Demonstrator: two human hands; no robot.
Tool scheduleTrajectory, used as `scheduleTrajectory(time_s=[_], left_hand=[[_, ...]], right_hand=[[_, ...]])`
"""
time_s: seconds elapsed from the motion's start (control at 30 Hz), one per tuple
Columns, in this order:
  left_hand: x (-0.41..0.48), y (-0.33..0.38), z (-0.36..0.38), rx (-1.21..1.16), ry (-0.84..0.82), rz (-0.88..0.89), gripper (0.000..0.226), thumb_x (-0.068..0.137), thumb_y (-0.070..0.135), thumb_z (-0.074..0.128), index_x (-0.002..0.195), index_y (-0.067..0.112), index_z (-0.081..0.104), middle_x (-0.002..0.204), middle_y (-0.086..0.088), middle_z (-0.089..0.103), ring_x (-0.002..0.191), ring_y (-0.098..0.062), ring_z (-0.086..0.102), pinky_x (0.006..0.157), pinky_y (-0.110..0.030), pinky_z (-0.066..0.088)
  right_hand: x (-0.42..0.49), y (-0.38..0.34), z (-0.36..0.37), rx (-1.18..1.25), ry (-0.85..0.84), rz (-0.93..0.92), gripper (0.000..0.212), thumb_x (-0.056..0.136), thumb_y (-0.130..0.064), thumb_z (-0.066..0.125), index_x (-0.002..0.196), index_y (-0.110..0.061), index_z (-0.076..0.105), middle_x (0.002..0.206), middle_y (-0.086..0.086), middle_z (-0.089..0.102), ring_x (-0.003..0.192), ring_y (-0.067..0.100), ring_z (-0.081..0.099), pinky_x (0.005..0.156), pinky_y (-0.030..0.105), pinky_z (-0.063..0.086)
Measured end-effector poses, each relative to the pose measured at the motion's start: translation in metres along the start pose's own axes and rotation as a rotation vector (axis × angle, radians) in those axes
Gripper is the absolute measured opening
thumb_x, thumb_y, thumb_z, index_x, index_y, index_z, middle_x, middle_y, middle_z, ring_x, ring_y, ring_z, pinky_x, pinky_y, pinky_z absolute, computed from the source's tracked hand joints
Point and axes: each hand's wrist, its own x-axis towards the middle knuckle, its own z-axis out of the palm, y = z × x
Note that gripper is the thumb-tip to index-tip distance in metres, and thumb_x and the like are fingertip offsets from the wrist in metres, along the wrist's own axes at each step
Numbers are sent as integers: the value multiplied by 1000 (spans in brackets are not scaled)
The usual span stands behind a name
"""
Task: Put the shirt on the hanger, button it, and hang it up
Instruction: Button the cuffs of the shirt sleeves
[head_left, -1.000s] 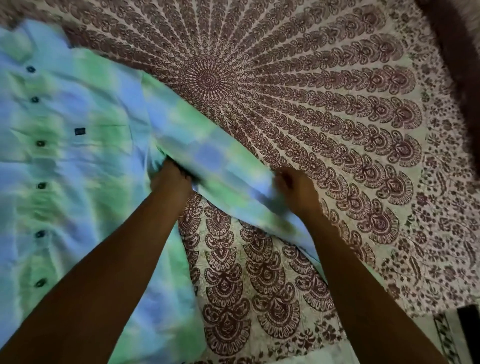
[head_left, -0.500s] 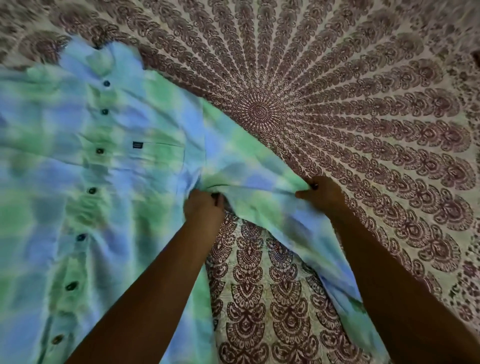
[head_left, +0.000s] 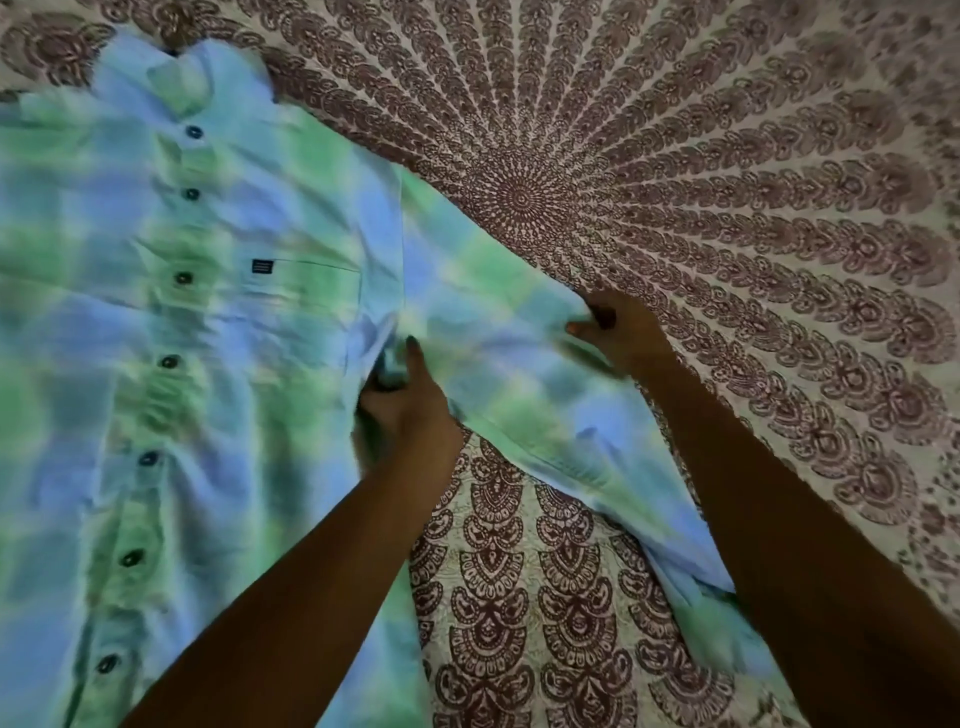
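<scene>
We had shirt (head_left: 208, 364) flat at left side of bed (head_left: 727, 208). Left hand (head_left: 405, 410) gripped its underarm, right hand (head_left: 618, 338) pinched sleeve (head_left: 519, 374). Looked like laying-out step; next needs hanger, none seen.

The blue-green tie-dyed button shirt (head_left: 156, 364) lies on the maroon-printed mandala cloth (head_left: 727, 208) at frame left. Its sleeve (head_left: 519, 374) runs to the lower right, between the left hand (head_left: 405, 410) and the right hand (head_left: 621, 335).
</scene>
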Motion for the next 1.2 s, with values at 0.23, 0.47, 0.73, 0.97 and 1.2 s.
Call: scheduleTrajectory(time_s=[0.23,0.47,0.73,0.97,1.2], left_hand=[[-20,-62,24,-115,-294,-287,73,61,49,66,121,8,52,118,-12,62,103,-29,63,88,-45,53],[-29,-61,26,-338,-234,-286,45,96,40,39,131,11,40,126,-11,54,106,-32,59,87,-47,53],[-113,-91,18,-38,-725,-524,51,85,27,64,130,11,45,110,-14,59,75,-20,61,53,-27,55],[-121,-95,17,-71,-601,-431,10,91,5,42,93,7,51,96,-14,59,68,-19,58,39,-20,50],[-120,-117,6,-24,-528,-242,24,86,26,63,101,10,53,109,-11,62,88,-25,64,64,-31,56]], right_hand=[[-125,83,-66,-124,-538,383,46,81,-54,56,87,-11,69,70,6,66,63,16,60,64,23,51],[-201,124,-59,-64,-295,240,54,60,-26,87,104,-30,56,93,-4,59,90,16,55,66,23,38],[-285,139,-22,-349,395,273,45,68,2,68,111,-12,63,102,15,60,83,35,62,59,29,43],[-316,154,11,-506,301,73,45,70,6,59,110,-15,67,101,16,64,90,34,58,75,39,48],[-298,160,5,140,625,357,27,87,-19,63,112,-11,64,107,9,60,89,14,52,70,14,40]])
